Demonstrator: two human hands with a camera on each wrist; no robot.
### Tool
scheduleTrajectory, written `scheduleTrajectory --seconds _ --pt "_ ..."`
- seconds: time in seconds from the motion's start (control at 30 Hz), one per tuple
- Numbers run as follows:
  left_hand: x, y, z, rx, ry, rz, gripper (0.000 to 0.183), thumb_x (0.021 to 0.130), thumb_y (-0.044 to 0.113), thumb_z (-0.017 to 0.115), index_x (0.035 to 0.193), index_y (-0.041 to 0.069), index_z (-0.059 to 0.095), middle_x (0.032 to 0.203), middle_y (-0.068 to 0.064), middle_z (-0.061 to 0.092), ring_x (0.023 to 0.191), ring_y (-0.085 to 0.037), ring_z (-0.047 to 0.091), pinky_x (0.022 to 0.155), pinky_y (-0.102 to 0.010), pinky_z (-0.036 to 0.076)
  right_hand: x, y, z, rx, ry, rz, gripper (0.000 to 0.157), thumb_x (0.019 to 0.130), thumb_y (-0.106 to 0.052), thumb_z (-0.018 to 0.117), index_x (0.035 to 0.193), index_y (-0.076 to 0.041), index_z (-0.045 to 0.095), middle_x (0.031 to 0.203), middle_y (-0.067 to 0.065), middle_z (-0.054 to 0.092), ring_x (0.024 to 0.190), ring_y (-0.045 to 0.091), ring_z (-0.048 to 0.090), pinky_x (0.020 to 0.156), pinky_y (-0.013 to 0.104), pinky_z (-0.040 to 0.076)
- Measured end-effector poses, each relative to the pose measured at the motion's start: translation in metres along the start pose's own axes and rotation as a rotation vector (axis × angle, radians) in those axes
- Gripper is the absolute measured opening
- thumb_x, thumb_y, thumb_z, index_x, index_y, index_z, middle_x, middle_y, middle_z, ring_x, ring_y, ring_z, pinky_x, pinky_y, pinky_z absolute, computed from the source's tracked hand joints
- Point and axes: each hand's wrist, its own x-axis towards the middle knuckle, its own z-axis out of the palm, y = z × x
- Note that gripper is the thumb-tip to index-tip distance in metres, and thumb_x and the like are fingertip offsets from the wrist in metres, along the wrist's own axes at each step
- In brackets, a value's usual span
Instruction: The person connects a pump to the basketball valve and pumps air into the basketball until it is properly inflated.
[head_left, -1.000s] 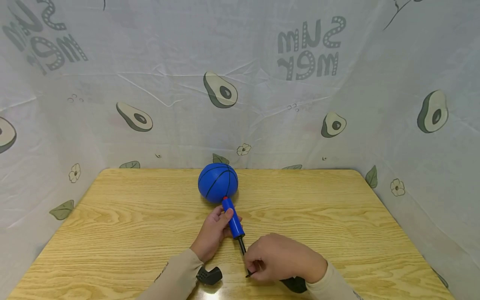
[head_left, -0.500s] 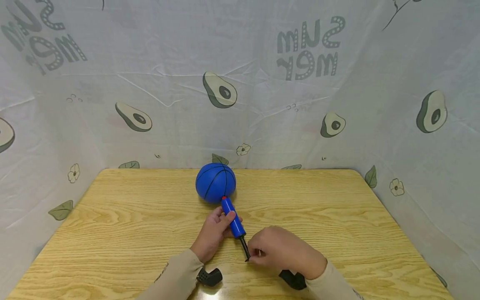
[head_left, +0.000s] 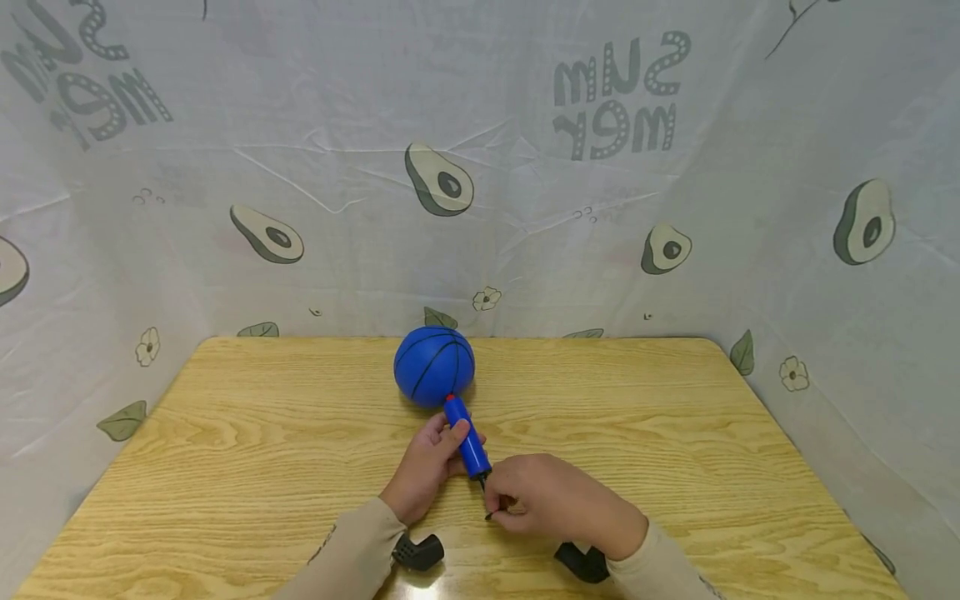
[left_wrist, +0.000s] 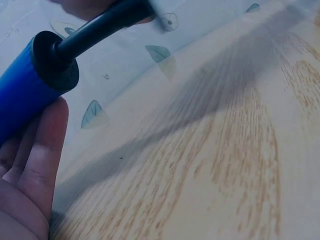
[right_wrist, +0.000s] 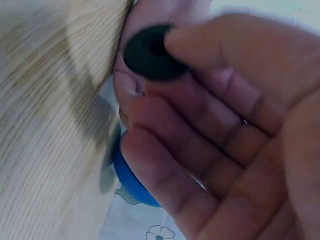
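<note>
A blue ball with black seam lines rests toward the back of the wooden table. My left hand grips the blue barrel of a hand pump, thumb on top. The pump's red tip meets the near side of the ball. From the barrel's other end a black rod sticks out, short in the head view. My right hand pinches the rod's end; in the right wrist view the thumb lies on its round black cap. The other right fingers are curled beneath it.
The wood-grain tabletop spreads out on both sides of the hands. A pale sheet printed with avocados hangs behind and around the table. Black wrist mounts sit at both sleeves.
My right hand has moved up toward the barrel, and less of the rod shows than a second ago. The ball has shifted slightly left and partly back. My left hand stays nearly still.
</note>
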Motion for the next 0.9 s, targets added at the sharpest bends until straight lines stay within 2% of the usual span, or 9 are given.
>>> scheduleTrajectory --seconds 0.2,0.33,0.4,0.5,0.63,0.77,0.9 --pt "0.000 0.001 0.000 -0.010 0.006 0.004 0.065 0.110 0.034 0.052 0.154 -0.008 0.029 0.113 -0.009 0.068 0.107 -0.023 0.070 0.085 -0.030 0.059 -0.004 -0.004 0.002 0.078 -0.143 -0.050 0.019 0.090 -0.007 0.078 0.083 -0.022 0.067 0.075 -0.018 0.051 0.068 -0.009 0.043 0.063 0.007 0.040" --pt "0.000 0.002 0.000 -0.021 0.018 0.007 0.065 0.110 0.033 0.054 0.153 -0.008 0.029 0.113 -0.009 0.068 0.107 -0.023 0.069 0.086 -0.031 0.059 -0.003 -0.008 -0.001 0.054 -0.188 -0.067 0.016 0.090 -0.007 0.078 0.084 -0.020 0.071 0.076 -0.020 0.056 0.067 -0.010 0.046 0.062 0.006 0.041" --pt "0.000 0.002 0.001 -0.022 0.020 0.010 0.064 0.109 0.032 0.055 0.152 -0.010 0.030 0.112 -0.010 0.069 0.109 -0.024 0.069 0.087 -0.031 0.059 -0.002 -0.009 -0.002 0.024 -0.192 -0.042 0.014 0.091 -0.009 0.078 0.084 -0.020 0.073 0.076 -0.021 0.058 0.067 -0.010 0.047 0.063 0.006 0.041" --pt "0.001 0.002 0.001 -0.020 0.019 0.008 0.060 0.109 0.029 0.056 0.148 -0.011 0.033 0.112 -0.010 0.069 0.111 -0.025 0.069 0.087 -0.032 0.060 -0.001 -0.009 -0.004 -0.036 -0.170 0.002 0.012 0.094 -0.014 0.078 0.085 -0.021 0.075 0.077 -0.021 0.060 0.070 -0.010 0.049 0.066 0.008 0.043" --pt "0.001 0.002 0.003 0.003 0.007 -0.006 0.057 0.110 0.028 0.055 0.146 -0.012 0.036 0.111 -0.010 0.069 0.108 -0.024 0.070 0.087 -0.031 0.060 0.000 -0.005 -0.003 -0.080 -0.066 0.025 0.009 0.094 -0.018 0.078 0.086 -0.019 0.074 0.080 -0.018 0.062 0.073 -0.008 0.051 0.069 0.010 0.046" --pt "0.000 0.002 0.004 0.034 -0.007 -0.011 0.059 0.109 0.030 0.055 0.146 -0.012 0.036 0.112 -0.011 0.070 0.105 -0.022 0.071 0.086 -0.029 0.059 0.001 0.000 -0.002 -0.061 0.033 0.044 0.009 0.094 -0.018 0.077 0.087 -0.018 0.072 0.081 -0.015 0.061 0.071 -0.007 0.049 0.066 0.012 0.045" --pt "0.000 0.002 0.004 0.056 -0.020 -0.007 0.061 0.110 0.032 0.054 0.148 -0.012 0.036 0.114 -0.013 0.069 0.106 -0.022 0.070 0.086 -0.028 0.059 0.002 0.001 -0.001 -0.036 0.057 0.038 0.009 0.094 -0.018 0.077 0.087 -0.018 0.073 0.082 -0.015 0.061 0.071 -0.007 0.048 0.066 0.013 0.045"
